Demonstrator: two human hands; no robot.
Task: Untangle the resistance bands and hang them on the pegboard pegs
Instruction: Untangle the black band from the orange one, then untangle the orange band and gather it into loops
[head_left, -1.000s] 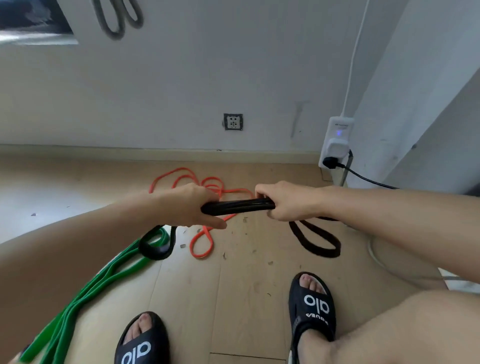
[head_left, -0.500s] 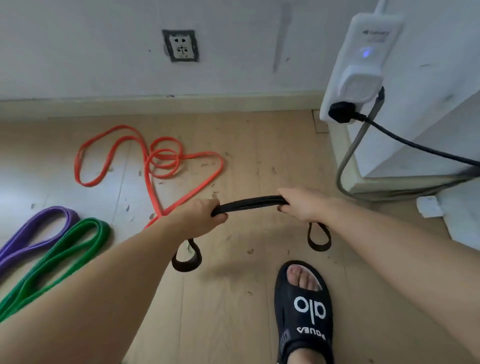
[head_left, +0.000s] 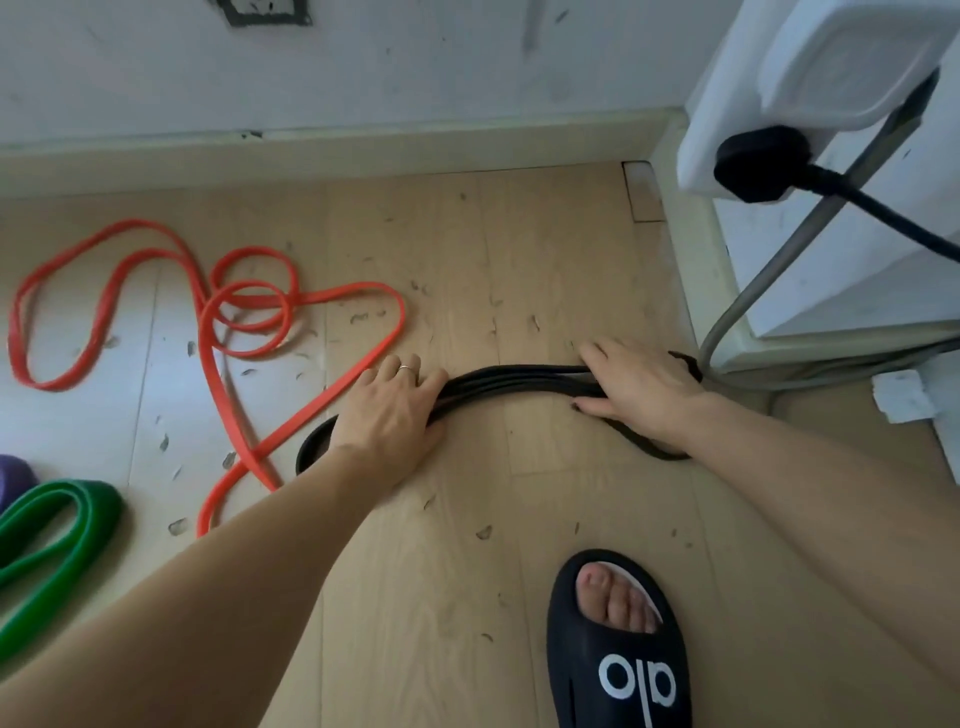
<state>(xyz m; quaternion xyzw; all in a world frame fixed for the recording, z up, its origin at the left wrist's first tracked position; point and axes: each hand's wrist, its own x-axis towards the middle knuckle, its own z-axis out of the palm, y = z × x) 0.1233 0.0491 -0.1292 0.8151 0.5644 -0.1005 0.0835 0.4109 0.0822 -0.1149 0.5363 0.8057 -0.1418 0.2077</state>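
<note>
Head view: the black band (head_left: 511, 382), carried in the air between two fists half a second ago, now lies folded in several strands on the floor (head_left: 467, 519); left hand (head_left: 389, 410) and right hand (head_left: 639, 387) both rest on it with fingers flattened, pressing its ends down, not curled round it. Orange band (head_left: 208, 332) lies looped and crossed just left of the left hand; green band (head_left: 57, 525) at lower left, with a purple band (head_left: 13, 470) at the edge. Judgement: black band is separated and parked, not hung; no pegboard in view, so hanging remains.
</note>
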